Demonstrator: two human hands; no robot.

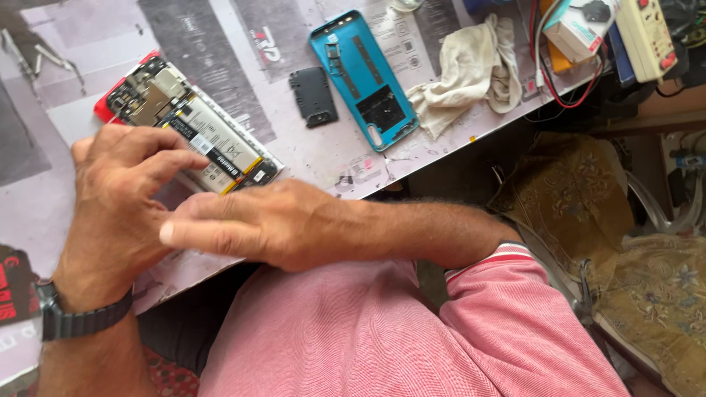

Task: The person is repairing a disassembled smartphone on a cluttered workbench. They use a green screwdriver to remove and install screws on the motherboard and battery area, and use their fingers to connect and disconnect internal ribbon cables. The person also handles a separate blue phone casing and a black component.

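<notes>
The opened smartphone with exposed circuit board and white battery [193,125] lies diagonally on the pale printed table [44,184], at its upper left. The left hand [121,202], wearing a dark wristwatch [77,320], rests its fingertips on the battery's lower edge; the grip is loose, fingers curled but clamped on nothing. The right hand [254,224] lies flat across the table edge just below the phone, fingers extended together, holding nothing. To the right lie a small black plastic cover [313,95], a blue phone back panel [363,77] and a crumpled off-white cloth [471,70].
</notes>
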